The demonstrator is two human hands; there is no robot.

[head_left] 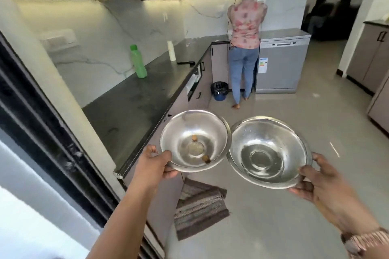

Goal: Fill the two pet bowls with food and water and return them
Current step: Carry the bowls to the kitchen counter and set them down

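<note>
Left hand [154,165] gripping left bowl [194,141]

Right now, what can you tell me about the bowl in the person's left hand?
The left bowl is round, shiny metal with a rolled rim and a flat circular base. Two small brown kibble pieces lie inside; otherwise it looks empty. It tilts toward the camera, pinched at its rim by the left hand, its far edge meeting the other bowl.
</note>
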